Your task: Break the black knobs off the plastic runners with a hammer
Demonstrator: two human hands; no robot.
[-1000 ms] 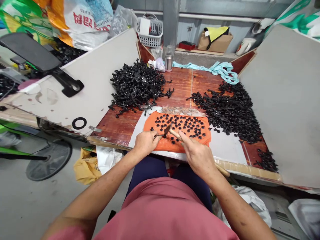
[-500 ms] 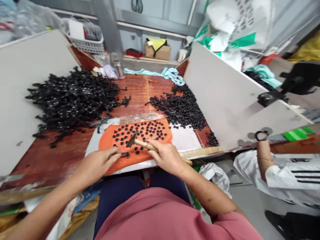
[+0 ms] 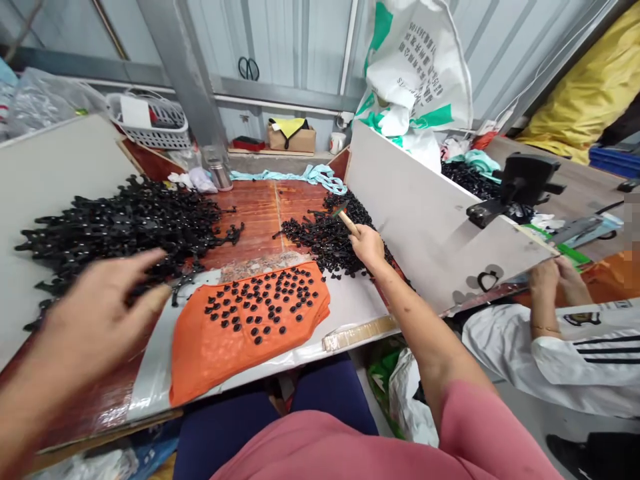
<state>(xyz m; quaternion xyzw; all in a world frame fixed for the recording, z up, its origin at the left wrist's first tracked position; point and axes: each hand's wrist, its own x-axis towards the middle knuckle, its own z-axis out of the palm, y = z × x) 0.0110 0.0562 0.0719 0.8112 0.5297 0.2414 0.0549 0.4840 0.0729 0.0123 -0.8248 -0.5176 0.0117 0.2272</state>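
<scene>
My right hand [image 3: 369, 247] grips the wooden handle of a small hammer [image 3: 349, 222]. Its dark head is over the right-hand heap of thin black parts [image 3: 325, 237]. My left hand [image 3: 95, 307], smeared by motion, is in front of the larger heap of black branched plastic parts [image 3: 125, 217] on the left. Its index finger and thumb are apart, and nothing shows between them. Between the two hands lies an orange sheet [image 3: 200, 357], dotted with many small round black pieces [image 3: 267, 330]. A whitish board [image 3: 350, 300] lies under the sheet.
Grey panels [image 3: 400, 207] wall the bench on both sides. A metal flask [image 3: 217, 170] and a turquoise cloth strip [image 3: 280, 175] lie toward the back. A phone holder [image 3: 525, 183] is clamped to the right panel. Beyond it another person's hands [image 3: 553, 277] are at work.
My right hand has carried the hammer from the orange sheet to the right heap. My left hand has let go of a dark part at the sheet and moved left toward the larger heap.
</scene>
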